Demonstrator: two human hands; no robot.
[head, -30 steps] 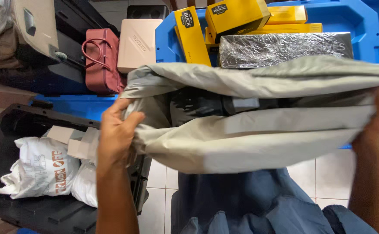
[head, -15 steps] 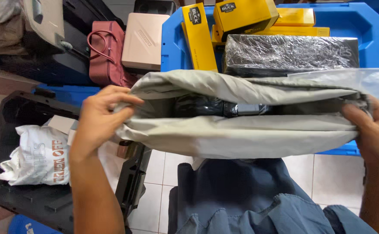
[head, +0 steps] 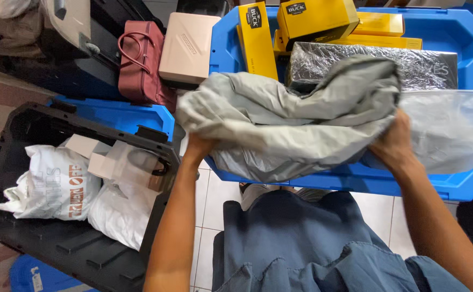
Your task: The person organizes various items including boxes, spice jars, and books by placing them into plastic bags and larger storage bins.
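Note:
I hold a grey plastic mailing bag (head: 279,124), bunched and folded over, above the near rim of a blue bin (head: 355,181). My left hand (head: 197,147) grips its left underside, mostly hidden by the bag. My right hand (head: 394,141) clutches its right side, where the bag's top flap folds down over the fingers. A clear plastic sheet (head: 452,130) trails to the right over the bin. Whatever is inside the bag is hidden.
The blue bin holds several yellow boxes (head: 314,19) and a dark foil-wrapped box (head: 425,59). A black crate (head: 42,238) at left holds white bags (head: 52,181) and small cartons. A maroon handbag (head: 139,59) and a pink box (head: 189,46) stand behind.
The bag was stretched open between both hands; now it is crumpled and folded over itself, and lifted toward the blue bin. The dark item seen inside is hidden now.

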